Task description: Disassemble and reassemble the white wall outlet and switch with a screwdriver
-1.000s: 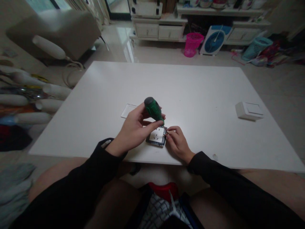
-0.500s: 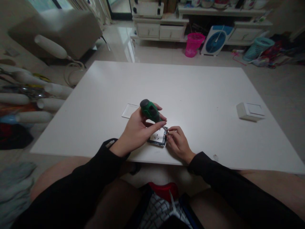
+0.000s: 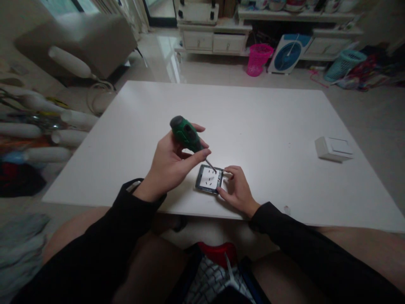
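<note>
A wall socket (image 3: pixel 209 178) with a white face and a dark border lies on the white table, close to its near edge. My left hand (image 3: pixel 172 162) is closed around the green and black handle of a screwdriver (image 3: pixel 187 136). The shaft slants down to the right, with its tip over the right part of the socket's face; whether it touches cannot be made out. My right hand (image 3: pixel 238 188) grips the socket's right side, thumb at the near corner and fingertips at the far one.
On the right of the white table (image 3: pixel 268 126) stands a white box-mounted switch (image 3: pixel 333 148). A small scrap (image 3: pixel 287 210) lies near the front edge. Beyond the table are a pink basket (image 3: pixel 258 59) and a blue-and-white fan (image 3: pixel 288 55) on the floor.
My left hand has moved left and away with the screwdriver, lifting its tip from the socket's right edge. My right fingers have spread along that edge. The clear cover is now hidden behind my left hand.
</note>
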The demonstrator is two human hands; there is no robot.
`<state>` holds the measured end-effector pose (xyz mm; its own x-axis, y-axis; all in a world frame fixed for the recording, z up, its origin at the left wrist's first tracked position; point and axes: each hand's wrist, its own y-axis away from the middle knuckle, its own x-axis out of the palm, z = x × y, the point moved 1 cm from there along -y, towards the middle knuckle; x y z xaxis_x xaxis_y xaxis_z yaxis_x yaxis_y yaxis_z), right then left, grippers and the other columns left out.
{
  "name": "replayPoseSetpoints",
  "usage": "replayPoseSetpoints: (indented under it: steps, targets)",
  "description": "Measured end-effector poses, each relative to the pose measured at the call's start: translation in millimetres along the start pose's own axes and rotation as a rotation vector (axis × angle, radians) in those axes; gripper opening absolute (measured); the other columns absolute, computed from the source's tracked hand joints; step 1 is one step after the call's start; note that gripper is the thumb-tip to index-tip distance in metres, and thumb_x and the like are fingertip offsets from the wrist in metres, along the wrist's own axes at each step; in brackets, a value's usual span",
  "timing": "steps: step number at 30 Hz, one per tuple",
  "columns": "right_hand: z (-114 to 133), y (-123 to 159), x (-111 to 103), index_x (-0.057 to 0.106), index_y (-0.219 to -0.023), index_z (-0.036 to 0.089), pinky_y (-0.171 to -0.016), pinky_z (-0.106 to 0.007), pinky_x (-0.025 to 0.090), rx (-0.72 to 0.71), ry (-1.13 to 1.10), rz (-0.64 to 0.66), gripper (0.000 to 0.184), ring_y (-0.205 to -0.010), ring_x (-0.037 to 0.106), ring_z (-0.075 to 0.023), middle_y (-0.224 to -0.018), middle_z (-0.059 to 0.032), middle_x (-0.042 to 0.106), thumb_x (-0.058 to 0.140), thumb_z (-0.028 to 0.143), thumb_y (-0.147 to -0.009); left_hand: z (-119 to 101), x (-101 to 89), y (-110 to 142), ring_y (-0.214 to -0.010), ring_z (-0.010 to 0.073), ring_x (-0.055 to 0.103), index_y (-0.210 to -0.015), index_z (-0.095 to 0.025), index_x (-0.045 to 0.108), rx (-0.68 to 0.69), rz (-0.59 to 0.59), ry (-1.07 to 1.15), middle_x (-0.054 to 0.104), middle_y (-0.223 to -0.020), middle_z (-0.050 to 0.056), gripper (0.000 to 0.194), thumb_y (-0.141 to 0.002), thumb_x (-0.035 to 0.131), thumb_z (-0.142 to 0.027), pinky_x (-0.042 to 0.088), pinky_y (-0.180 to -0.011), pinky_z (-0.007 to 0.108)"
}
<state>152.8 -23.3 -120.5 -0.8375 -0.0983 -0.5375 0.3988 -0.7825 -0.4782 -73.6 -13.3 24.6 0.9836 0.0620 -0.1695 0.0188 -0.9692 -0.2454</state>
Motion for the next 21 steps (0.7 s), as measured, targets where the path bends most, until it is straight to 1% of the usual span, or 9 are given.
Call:
replayPoseSetpoints:
  steps: [4,6,8,9,11,13,17,19,21]
  targets:
    - [0.1,-0.1,0.9,0.045,-0.137,0.024,-0.107,-0.061,0.052,0.01,0.063,0.11,0.073,-0.131,0.053,-0.0374,-0.138,-0.0187,0.052,0.085,0.043,-0.08,-4.7,-18.1,-6.3,-0.083,0.0212,0.078,-0.123,-0.02,0.065,0.021,-0.035,-0.089,0.077,-0.092,0.005,0.05,-0.08,0.087,-0.032,0.066,-0.065,0.028]
    - [1.3,-0.2,0.6,0.045,-0.139,0.024,-0.109,-0.063,0.05,0.017,0.076,0.171,0.081,-0.135,0.052,-0.0394,-0.143,-0.0207,0.051,0.088,0.051,-0.076,-4.9,-23.1,-8.5,-0.082,0.0211,0.077,-0.122,-0.02,0.066,0.022,-0.039,-0.129,0.077,-0.091,0.005,0.05,-0.078,0.087,-0.031,0.065,-0.065,0.028]
    - [2.4,-0.3,-0.2,0.045,-0.141,0.023,-0.11,-0.064,0.05,0.025,0.087,0.214,0.084,-0.137,0.052,-0.0403,-0.146,-0.0221,0.05,0.088,0.054,-0.075,-4.2,-24.2,-9.8,-0.081,0.0214,0.077,-0.121,-0.019,0.066,0.016,-0.035,-0.157,0.077,-0.091,0.006,0.05,-0.078,0.087,-0.031,0.065,-0.064,0.029]
    - [2.7,-0.3,-0.6,0.046,-0.141,0.023,-0.11,-0.064,0.05,0.028,0.093,0.227,0.082,-0.138,0.052,-0.0403,-0.147,-0.0226,0.05,0.087,0.054,-0.077,-3.8,-23.6,-10.0,-0.081,0.0216,0.077,-0.12,-0.019,0.066,0.012,-0.03,-0.167,0.076,-0.09,0.006,0.049,-0.077,0.088,-0.031,0.064,-0.064,0.029]
    - [2.7,-0.5,-1.3,0.046,-0.142,0.023,-0.11,-0.065,0.05,0.033,0.098,0.23,0.076,-0.138,0.053,-0.0397,-0.148,-0.0228,0.051,0.084,0.05,-0.082,-3.0,-21.5,-10.1,-0.08,0.0219,0.076,-0.118,-0.018,0.067,0.005,-0.018,-0.183,0.076,-0.09,0.006,0.048,-0.076,0.088,-0.032,0.063,-0.063,0.029]
    - [2.1,-0.7,-1.4,0.046,-0.143,0.022,-0.11,-0.065,0.051,0.033,0.094,0.218,0.075,-0.138,0.054,-0.0394,-0.147,-0.0229,0.052,0.083,0.047,-0.083,-2.3,-19.5,-9.7,-0.08,0.0221,0.075,-0.115,-0.017,0.069,0.003,-0.007,-0.192,0.075,-0.091,0.007,0.047,-0.075,0.089,-0.032,0.062,-0.062,0.029]
    - [0.1,-1.1,-0.4,0.037,-0.154,0.022,-0.11,-0.067,0.049,0.038,0.095,0.192,0.09,-0.137,0.054,-0.0406,-0.147,-0.0234,0.053,0.084,0.05,-0.082,-0.7,-19.1,-9.3,-0.08,0.0223,0.074,-0.112,-0.018,0.07,0.012,-0.008,-0.198,0.076,-0.094,0.008,0.047,-0.073,0.091,-0.033,0.06,-0.06,0.028]
    - [-0.8,-0.8,0.2,0.033,-0.157,0.023,-0.11,-0.068,0.05,0.045,0.093,0.186,0.093,-0.136,0.055,-0.0407,-0.146,-0.023,0.054,0.083,0.05,-0.083,-0.1,-19.8,-9.4,-0.08,0.0218,0.074,-0.111,-0.018,0.071,0.018,-0.012,-0.204,0.076,-0.093,0.007,0.046,-0.073,0.091,-0.034,0.06,-0.06,0.028]
    - [-1.7,0.0,0.6,0.033,-0.158,0.023,-0.109,-0.068,0.05,0.047,0.083,0.184,0.093,-0.135,0.056,-0.0404,-0.145,-0.0225,0.055,0.082,0.05,-0.084,0.0,-20.3,-9.4,-0.079,0.0211,0.074,-0.111,-0.018,0.071,0.023,-0.018,-0.21,0.075,-0.091,0.006,0.045,-0.074,0.09,-0.034,0.06,-0.059,0.026]
